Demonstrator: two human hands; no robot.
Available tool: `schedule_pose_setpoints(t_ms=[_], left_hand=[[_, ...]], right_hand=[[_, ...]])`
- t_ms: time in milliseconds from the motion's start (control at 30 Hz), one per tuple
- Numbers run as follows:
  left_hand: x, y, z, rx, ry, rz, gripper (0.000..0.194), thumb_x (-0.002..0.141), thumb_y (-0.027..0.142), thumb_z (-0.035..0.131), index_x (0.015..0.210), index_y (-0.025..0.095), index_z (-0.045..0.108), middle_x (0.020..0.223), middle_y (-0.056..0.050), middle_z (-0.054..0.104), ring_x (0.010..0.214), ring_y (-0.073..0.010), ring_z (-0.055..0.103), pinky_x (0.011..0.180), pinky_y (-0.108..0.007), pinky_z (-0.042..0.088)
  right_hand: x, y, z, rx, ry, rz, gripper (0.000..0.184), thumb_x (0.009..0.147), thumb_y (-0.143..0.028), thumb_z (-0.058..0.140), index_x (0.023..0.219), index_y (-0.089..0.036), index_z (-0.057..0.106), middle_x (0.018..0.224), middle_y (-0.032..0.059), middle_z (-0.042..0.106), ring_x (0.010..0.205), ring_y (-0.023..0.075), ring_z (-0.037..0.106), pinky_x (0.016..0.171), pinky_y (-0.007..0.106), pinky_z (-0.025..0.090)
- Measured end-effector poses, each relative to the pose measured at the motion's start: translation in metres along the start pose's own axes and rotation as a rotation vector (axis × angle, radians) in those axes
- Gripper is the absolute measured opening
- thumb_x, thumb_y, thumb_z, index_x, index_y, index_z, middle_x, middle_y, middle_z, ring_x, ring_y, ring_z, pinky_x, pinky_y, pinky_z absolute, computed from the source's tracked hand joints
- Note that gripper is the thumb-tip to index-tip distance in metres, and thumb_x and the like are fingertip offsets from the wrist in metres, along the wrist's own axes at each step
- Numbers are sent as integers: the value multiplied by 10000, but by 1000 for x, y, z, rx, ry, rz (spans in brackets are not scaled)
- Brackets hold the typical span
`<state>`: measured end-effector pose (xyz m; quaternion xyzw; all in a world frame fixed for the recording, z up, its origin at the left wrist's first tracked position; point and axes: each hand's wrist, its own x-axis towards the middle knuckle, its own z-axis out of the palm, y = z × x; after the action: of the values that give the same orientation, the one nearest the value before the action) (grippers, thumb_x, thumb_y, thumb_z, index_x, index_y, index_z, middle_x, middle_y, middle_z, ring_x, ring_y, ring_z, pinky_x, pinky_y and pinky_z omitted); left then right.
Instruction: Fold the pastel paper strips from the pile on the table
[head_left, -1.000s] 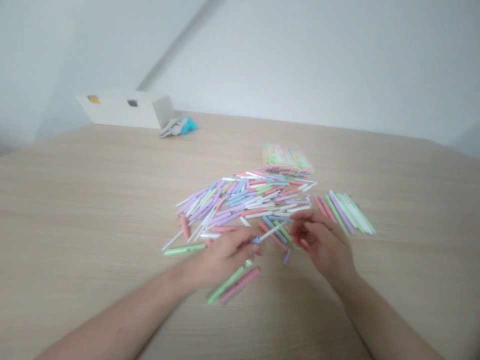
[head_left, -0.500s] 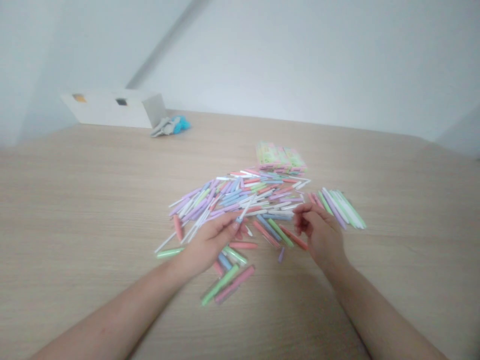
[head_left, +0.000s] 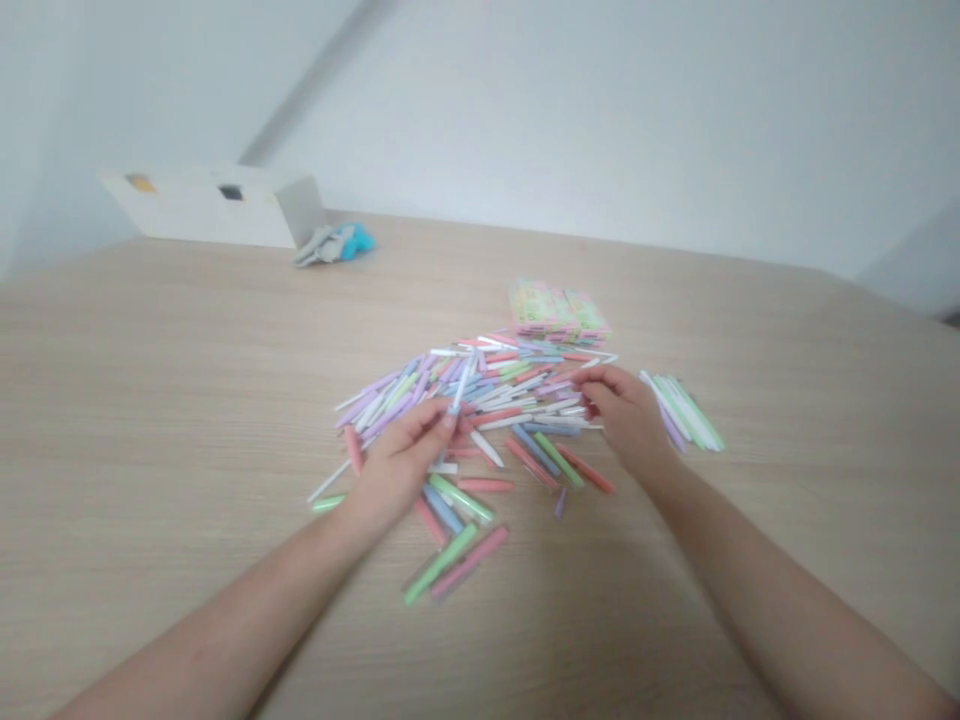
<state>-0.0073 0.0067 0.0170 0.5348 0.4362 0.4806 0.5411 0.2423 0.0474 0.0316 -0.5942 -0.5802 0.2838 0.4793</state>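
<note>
one head-worn camera, set above table edge, facing forward and down across wood-grain table (head_left: 165,400). close view: left hand (head_left: 397,465) and right hand (head_left: 626,420) low in centre, pastel sticks (head_left: 480,395) mid-frame, white box (head_left: 210,215) at far edge, wall (head_left: 600,110) along top.
</note>
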Motion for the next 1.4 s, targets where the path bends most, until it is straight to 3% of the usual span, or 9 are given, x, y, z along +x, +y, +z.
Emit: schedule_pose_setpoints(t_ms=[133,233,433,600,800,900,1033,1167,1400], left_hand=[[0,0,-1,-8,-9,2,296,811,407,594,971,163,638,864,-32,637,764,-155,583,671,-233,487],[0,0,-1,17,-14,14,302,814,410,586,972,158,639,859,-34,635,758,-165,586,666,-244,481],[-1,6,1,68,28,11,299,808,426,581,925,161,653,827,-27,642,754,-171,592,649,-238,472],[1,1,-2,-45,37,3,294,800,419,598,951,170,634,820,-18,597,758,-159,560,587,-219,479],[3,0,-4,-53,78,47,261,814,380,586,935,153,625,795,-19,575,750,-148,535,600,-216,477],[4,2,-5,-24,94,105,257,832,379,557,932,152,623,779,-13,565,779,-156,535,651,-238,482],[6,1,-7,17,119,138,226,842,350,544,924,158,631,781,-4,582,778,-146,535,742,-253,453],[8,0,-7,39,143,144,254,826,357,559,948,155,653,808,-19,615,785,-162,544,762,-263,432],[8,4,-7,95,109,177,227,843,337,541,906,153,658,795,-10,615,796,-156,543,783,-253,417]], right_hand=[[8,2,-10,-500,-265,-244,207,724,-175,533,807,-184,723,750,30,689,688,165,583,656,279,419],[3,10,-9,-636,-432,-270,181,723,-181,561,791,-191,729,773,42,703,734,178,599,684,280,420],[-7,15,1,-713,-422,-257,155,740,-194,565,797,-174,708,779,52,687,743,179,594,678,273,402],[-17,-1,6,-651,-395,-252,160,773,-206,547,812,-163,696,772,49,672,730,168,578,665,264,389],[-57,-37,33,-453,-651,-330,146,814,-194,525,780,-185,667,713,6,643,644,127,550,604,231,368],[-76,-45,54,-452,-781,-421,146,808,-157,524,779,-178,665,755,15,660,713,135,580,717,248,399],[-88,-45,75,-662,-746,-508,185,832,-290,520,785,-159,642,852,86,673,790,199,604,689,282,413],[-89,-47,82,-840,-688,-456,208,833,-297,489,877,-149,629,876,113,686,766,218,630,641,282,421],[-88,-54,84,-872,-677,-382,188,799,-244,491,836,-132,638,854,133,700,761,235,644,655,295,432]])
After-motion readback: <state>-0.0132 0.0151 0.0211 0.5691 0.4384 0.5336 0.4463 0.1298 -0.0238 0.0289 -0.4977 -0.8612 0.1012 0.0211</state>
